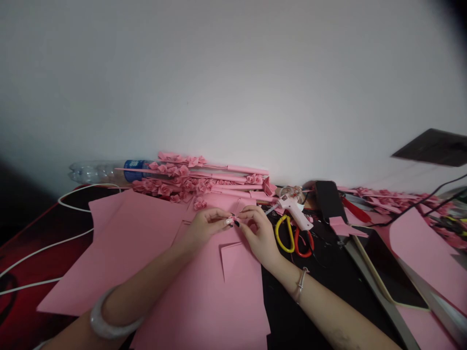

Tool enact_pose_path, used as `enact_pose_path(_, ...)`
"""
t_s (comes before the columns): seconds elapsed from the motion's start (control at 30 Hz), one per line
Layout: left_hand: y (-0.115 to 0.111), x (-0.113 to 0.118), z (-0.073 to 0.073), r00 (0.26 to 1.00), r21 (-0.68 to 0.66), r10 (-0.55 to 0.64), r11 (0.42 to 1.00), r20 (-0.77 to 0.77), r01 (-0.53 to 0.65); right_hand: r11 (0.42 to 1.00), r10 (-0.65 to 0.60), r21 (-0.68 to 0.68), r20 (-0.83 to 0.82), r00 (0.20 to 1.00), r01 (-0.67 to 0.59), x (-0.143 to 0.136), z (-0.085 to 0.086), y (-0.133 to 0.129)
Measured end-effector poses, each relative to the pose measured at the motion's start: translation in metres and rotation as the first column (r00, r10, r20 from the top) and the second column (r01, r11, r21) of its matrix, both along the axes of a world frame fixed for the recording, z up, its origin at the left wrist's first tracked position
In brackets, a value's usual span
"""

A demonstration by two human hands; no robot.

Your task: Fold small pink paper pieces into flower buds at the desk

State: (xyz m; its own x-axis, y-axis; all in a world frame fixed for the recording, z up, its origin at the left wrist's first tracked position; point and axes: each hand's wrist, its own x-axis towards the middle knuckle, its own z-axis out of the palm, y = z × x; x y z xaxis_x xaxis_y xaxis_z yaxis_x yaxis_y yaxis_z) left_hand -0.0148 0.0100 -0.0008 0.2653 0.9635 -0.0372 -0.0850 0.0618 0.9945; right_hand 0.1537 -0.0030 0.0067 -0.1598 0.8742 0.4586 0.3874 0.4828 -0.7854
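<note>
My left hand (209,227) and my right hand (260,234) meet fingertip to fingertip over the large pink paper sheets (204,296). Pinched between them is a small piece of pink paper (234,219), mostly covered by the fingers, so its shape is unclear. Just below the hands lies a small folded pink paper square (233,262). A pink paper rose (200,203) rests right behind my left hand. To the right of my right hand are a white glue gun (295,210) and scissors with one yellow and one red handle loop (285,234).
Pink paper flowers with rolled stems (204,182) are heaped along the wall, beside a clear plastic bottle (97,171). On the right lie a black phone (329,200), a tablet-like device (396,267) and more pink paper (430,257). A white cable (44,250) loops at left.
</note>
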Motion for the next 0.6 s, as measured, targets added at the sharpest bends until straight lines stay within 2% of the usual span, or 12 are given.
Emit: enact_pose_path(0.6,0.0004,0.0005,0.0007,0.999,0.008,0.015,1.000,-0.034,-0.014,1.000,0.018,-0.010,-0.038,0.999,-0.019,0.0000,-0.0023,0.0003)
